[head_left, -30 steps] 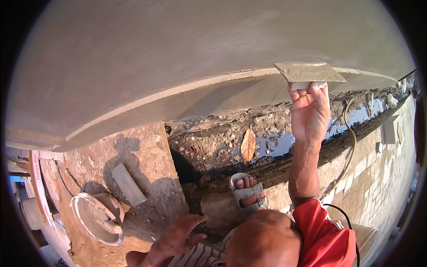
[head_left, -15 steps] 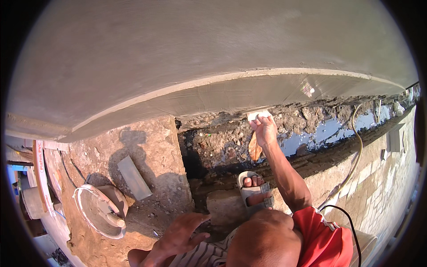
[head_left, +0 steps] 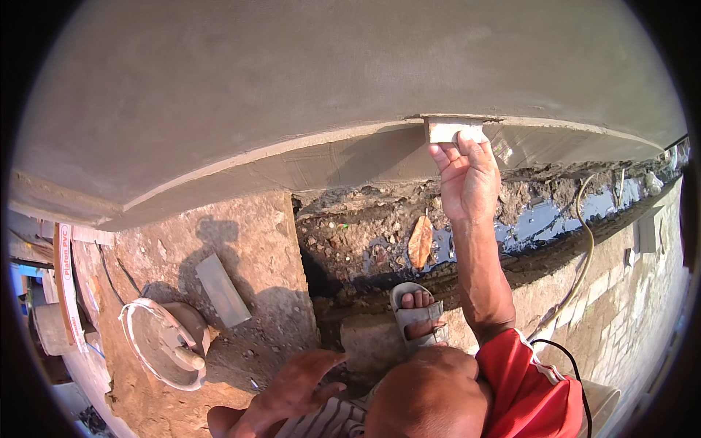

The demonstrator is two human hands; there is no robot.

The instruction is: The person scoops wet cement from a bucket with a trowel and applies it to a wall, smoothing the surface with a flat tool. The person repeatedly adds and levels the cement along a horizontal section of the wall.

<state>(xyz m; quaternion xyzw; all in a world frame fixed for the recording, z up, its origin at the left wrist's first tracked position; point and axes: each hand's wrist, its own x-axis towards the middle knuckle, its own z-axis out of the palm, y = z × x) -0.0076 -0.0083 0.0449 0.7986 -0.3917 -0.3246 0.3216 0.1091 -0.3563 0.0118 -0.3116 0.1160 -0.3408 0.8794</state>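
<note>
My right hand (head_left: pixel 469 179), arm stretched forward, is closed around a small plastering float (head_left: pixel 442 131) with a pale block-shaped grip and a thin plate at its far side. The plate lies against the pale ledge (head_left: pixel 328 136) running along the grey plastered wall (head_left: pixel 292 66). Below the ledge is a smooth grey plaster band (head_left: pixel 292 166), where the float's shadow falls to the left. My left hand (head_left: pixel 303 379) hovers low by my striped shorts, empty, thumb and fingers apart.
A bucket (head_left: pixel 191 321) holding grey mix and a tool with a rounded handle (head_left: pixel 191 358) stands left. Nearby lies a flat grey slab (head_left: pixel 223 290). A ditch with rubble, dark water (head_left: pixel 537 223) and a dry leaf (head_left: pixel 420 241) runs below the wall. A hose (head_left: pixel 584 259) crosses at right.
My right hand has moved up and slightly right, carrying the float from the plaster band's lower edge to the ledge. The leaf is now fully visible. My left hand has barely moved.
</note>
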